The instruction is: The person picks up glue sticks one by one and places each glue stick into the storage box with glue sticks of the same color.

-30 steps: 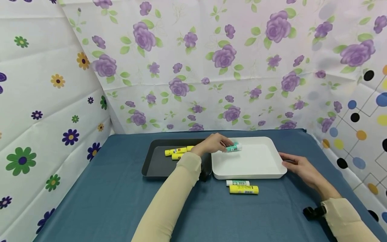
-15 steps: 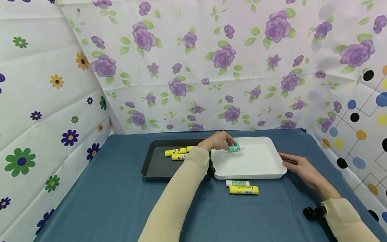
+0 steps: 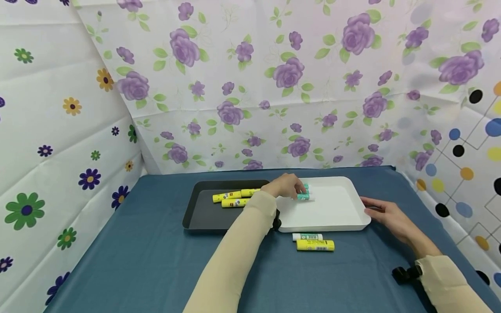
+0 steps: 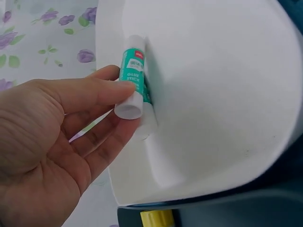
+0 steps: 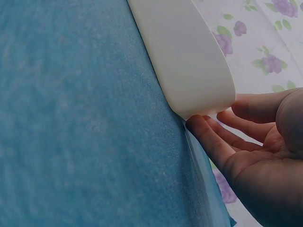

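My left hand (image 3: 285, 186) reaches over the left part of the white tray (image 3: 328, 208). In the left wrist view, its thumb and fingers pinch a green-and-white glue stick (image 4: 134, 71). A second glue stick (image 4: 147, 118) lies close beside it in the tray, partly covered by the held one. My right hand (image 3: 393, 221) is at the tray's right side. In the right wrist view, its extended fingertips and thumb touch the outside of the tray (image 5: 199, 71) at a corner.
A dark grey tray (image 3: 203, 219) adjoins the white one on the left and holds several yellow glue sticks (image 3: 227, 197). In front of the white tray, a white-and-green glue stick (image 3: 307, 237) and a larger yellow one (image 3: 315, 245) lie on the blue cloth (image 3: 156, 261).
My left hand has shifted slightly to the right over the white tray with its glue stick, and both green sticks now show beyond its fingers. The right hand stays put.
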A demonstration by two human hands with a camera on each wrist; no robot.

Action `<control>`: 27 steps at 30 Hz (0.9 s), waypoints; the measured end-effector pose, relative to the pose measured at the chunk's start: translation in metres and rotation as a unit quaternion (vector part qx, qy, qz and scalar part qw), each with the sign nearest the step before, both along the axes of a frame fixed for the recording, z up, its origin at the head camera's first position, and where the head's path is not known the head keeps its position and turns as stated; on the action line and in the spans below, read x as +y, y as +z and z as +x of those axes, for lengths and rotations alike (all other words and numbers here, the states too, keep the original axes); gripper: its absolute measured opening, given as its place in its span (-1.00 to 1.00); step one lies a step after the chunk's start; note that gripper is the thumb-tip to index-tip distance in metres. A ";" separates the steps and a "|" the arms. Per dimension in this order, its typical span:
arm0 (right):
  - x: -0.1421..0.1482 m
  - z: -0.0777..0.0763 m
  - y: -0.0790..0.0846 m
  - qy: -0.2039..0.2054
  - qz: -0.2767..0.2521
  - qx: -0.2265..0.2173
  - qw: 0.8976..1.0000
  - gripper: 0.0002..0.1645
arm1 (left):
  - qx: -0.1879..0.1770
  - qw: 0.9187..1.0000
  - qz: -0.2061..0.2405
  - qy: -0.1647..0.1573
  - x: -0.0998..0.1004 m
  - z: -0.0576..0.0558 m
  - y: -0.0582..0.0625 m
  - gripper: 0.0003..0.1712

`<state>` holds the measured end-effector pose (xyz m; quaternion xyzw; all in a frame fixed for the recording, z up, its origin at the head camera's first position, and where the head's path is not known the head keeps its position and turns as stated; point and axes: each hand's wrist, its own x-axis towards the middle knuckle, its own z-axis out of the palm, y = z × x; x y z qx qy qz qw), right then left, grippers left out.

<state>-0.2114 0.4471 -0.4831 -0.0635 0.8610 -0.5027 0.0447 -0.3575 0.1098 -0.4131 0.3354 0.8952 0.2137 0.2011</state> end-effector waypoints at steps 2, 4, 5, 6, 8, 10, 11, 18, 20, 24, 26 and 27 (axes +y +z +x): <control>0.000 0.000 0.000 0.001 -0.002 0.000 1.000 -0.23 | 0.012 1.000 -0.012 -0.003 0.001 0.001 -0.001 -0.59; 0.000 0.000 -0.001 0.002 -0.004 -0.001 1.000 -0.24 | 0.026 0.999 -0.022 -0.007 0.002 0.002 -0.001 -0.57; 0.000 0.000 -0.001 0.001 -0.004 -0.001 1.000 -0.24 | 0.033 0.999 -0.027 -0.007 0.003 0.002 -0.002 -0.56; 0.000 0.000 -0.001 0.001 -0.004 -0.001 1.000 -0.24 | 0.038 0.999 -0.031 -0.007 0.004 0.002 -0.002 -0.54; 0.000 0.000 -0.001 0.001 -0.004 0.000 1.000 -0.24 | 0.048 0.998 -0.041 -0.004 0.005 0.002 -0.004 -0.51; 0.001 0.000 -0.001 0.001 -0.004 0.001 1.000 -0.23 | 0.059 0.997 -0.052 -0.003 0.006 0.002 -0.005 -0.49; 0.001 0.000 -0.001 0.001 -0.004 0.001 1.000 -0.23 | 0.063 0.996 -0.057 -0.002 0.006 0.001 -0.006 -0.49; 0.001 -0.001 -0.001 0.002 -0.008 0.000 1.000 -0.23 | 0.069 0.995 -0.066 -0.004 0.005 0.000 -0.008 -0.49; 0.001 -0.002 -0.001 0.001 -0.005 0.000 1.000 -0.23 | 0.066 0.996 -0.060 -0.004 0.004 0.000 -0.008 -0.50; 0.001 -0.002 -0.001 -0.001 -0.002 0.000 1.000 -0.23 | 0.059 0.997 -0.049 -0.004 0.003 0.000 -0.008 -0.50; 0.002 -0.002 -0.002 -0.001 -0.001 0.000 1.000 -0.23 | 0.058 0.997 -0.045 -0.007 0.002 -0.001 -0.008 -0.50; 0.002 -0.002 -0.002 -0.001 -0.001 -0.001 1.000 -0.23 | 0.056 0.997 -0.043 -0.008 0.002 -0.001 -0.008 -0.50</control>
